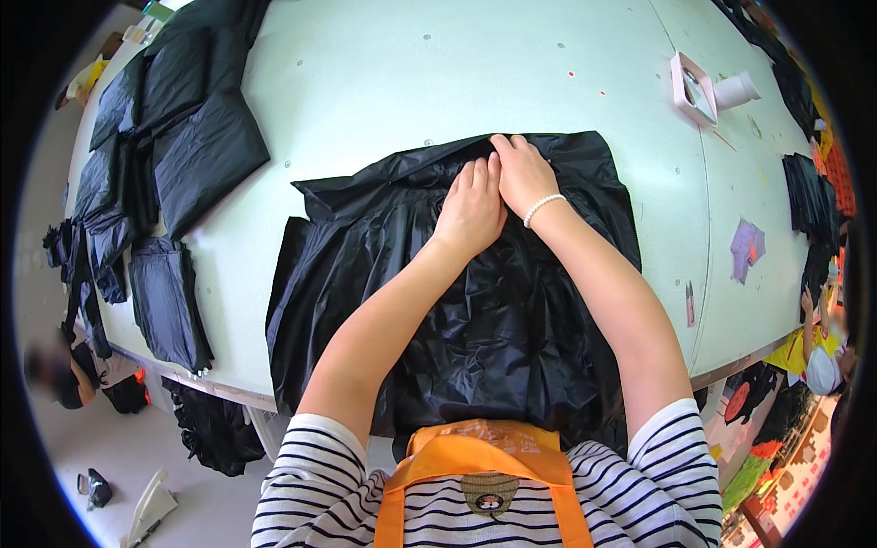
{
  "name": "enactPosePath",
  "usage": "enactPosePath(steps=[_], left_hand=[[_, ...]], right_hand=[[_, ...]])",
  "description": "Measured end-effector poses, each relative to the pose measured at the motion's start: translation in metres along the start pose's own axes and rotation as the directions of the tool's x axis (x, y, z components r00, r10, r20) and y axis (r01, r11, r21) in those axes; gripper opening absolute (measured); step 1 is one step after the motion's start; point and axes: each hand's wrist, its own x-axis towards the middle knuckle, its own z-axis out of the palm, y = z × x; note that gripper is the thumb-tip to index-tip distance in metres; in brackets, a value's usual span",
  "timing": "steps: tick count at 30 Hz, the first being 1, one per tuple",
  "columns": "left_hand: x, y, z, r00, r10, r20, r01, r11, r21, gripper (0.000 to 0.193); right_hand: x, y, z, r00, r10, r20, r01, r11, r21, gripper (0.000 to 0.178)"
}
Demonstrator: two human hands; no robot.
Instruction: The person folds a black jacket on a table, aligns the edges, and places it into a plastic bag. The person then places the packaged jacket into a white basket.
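A black, shiny garment (466,320) with gathered folds lies spread on the table in front of me. Its far edge forms a folded band. My left hand (470,208) rests on the gathers just below this band, fingers stretched out side by side, thumb out of sight. Right beside it and touching it, my right hand (527,173) is closed over the far edge of the cloth, its fingertips bent down and partly hidden. A pearl bracelet (544,208) circles the right wrist. The near end of the garment hangs toward my orange apron (484,443).
Black garments (201,146) lie piled on the left, with a folded black piece (169,301) nearer. On the right are a pink tray (692,89), a white cup-like container (736,89), a purple scrap (747,249) and a small pink tool (690,304). Other people are at both sides.
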Motion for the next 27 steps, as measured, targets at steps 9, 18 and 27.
enactPosePath(steps=[9, 18, 27], left_hand=[[0.015, 0.017, 0.014, 0.990, -0.063, 0.123, 0.056, 0.997, 0.059, 0.067], [0.045, 0.037, 0.005, 0.968, -0.106, 0.226, 0.007, 0.916, 0.401, 0.052], [0.044, 0.040, 0.015, 0.994, 0.018, 0.107, -0.019, 1.000, 0.005, 0.057]], right_hand=[[-0.032, 0.001, -0.017, 0.988, 0.125, -0.095, -0.139, 0.977, -0.160, 0.042], [-0.046, 0.017, -0.010, 0.993, 0.105, -0.044, -0.112, 0.972, -0.204, 0.049], [-0.035, 0.105, -0.007, 0.945, 0.009, -0.328, 0.015, 0.998, 0.069, 0.026]])
